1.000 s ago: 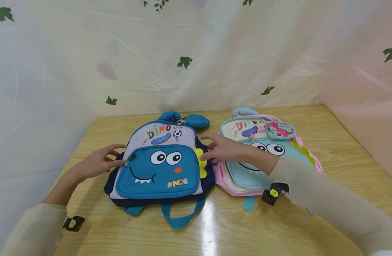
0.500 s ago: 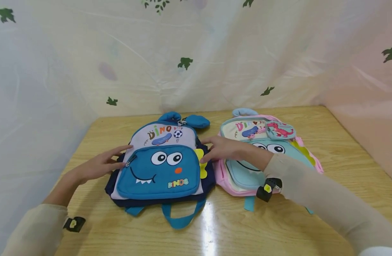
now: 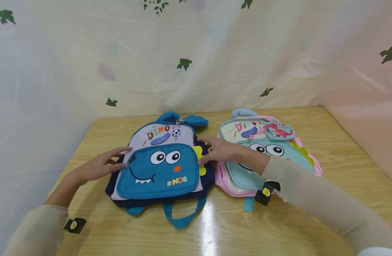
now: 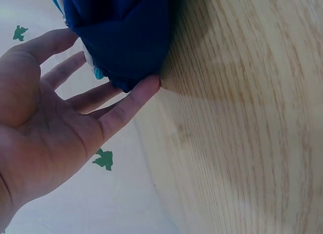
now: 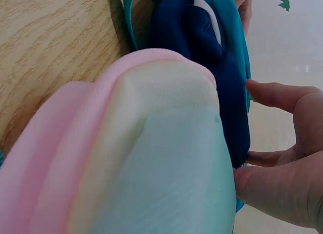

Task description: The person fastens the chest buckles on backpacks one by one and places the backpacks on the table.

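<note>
A blue dinosaur backpack [image 3: 160, 170] lies front side up on the table, with a teal pocket, yellow spikes and a carry loop at the near end. My left hand [image 3: 98, 165] touches its left edge, fingers spread and lightly bent. In the left wrist view, that hand's fingers [image 4: 121, 110] lie along the bag's navy side [image 4: 123, 39]. On the opposite edge, my right hand [image 3: 219, 149] rests by the yellow spikes, thumb and fingers apart. A pink and mint dinosaur backpack [image 3: 245, 177] lies to the right, partly hidden under my right forearm.
Both bags lie on a wooden table [image 3: 144, 238], nearly touching each other. A pale curtain [image 3: 141, 78] with green leaf shapes hangs behind the table and along its sides. Blue straps [image 3: 180, 222] stick out from the blue bag's near end.
My left hand has shifted a little to the right, its upper fingers now over the blue backpack's edge. My right hand stays at the other edge, almost unmoved; the bags lie nearly as before.
</note>
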`<state>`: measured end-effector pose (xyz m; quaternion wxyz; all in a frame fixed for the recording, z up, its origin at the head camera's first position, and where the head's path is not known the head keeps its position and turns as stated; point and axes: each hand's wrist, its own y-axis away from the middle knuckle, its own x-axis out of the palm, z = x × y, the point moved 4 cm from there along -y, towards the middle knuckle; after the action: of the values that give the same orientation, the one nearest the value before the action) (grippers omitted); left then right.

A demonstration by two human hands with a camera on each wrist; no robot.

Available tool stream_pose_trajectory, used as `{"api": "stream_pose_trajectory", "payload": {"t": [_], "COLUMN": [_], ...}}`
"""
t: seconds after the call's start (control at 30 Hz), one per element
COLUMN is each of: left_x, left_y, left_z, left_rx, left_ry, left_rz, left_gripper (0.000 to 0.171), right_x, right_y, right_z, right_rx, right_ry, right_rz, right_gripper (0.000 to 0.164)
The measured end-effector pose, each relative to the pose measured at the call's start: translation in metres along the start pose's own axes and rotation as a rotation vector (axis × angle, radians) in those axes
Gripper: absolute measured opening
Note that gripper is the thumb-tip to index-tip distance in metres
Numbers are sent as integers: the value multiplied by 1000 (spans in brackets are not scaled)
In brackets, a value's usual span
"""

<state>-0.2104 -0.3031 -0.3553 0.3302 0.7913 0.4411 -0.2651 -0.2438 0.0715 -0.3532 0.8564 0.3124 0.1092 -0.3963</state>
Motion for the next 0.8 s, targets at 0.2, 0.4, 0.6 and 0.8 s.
{"api": "stream_pose_trajectory", "payload": {"t": [0.2,0.4,0.6,0.8], "left_x": [-1,-1,1,4], "left_y": [0,-1,-5,-11], "left_z": [2,5,0,-7], "left_rx": [-28,-18,11,11], "left_ry": [56,113,140,159], "left_rz": [-14,-40,-40,-27], "left_gripper": [65,65,66,65], "right_x": [-2,-9,-17,-22], "right_y": [4,15,28,37], "right_z": [4,10,16,19], "right_rx": [-9,-96,-190,-271], "right_ry": [-88,-169,-222,-289], "right_rz": [-24,-38,-53,-106], "right_gripper": [83,79,78,74]}}
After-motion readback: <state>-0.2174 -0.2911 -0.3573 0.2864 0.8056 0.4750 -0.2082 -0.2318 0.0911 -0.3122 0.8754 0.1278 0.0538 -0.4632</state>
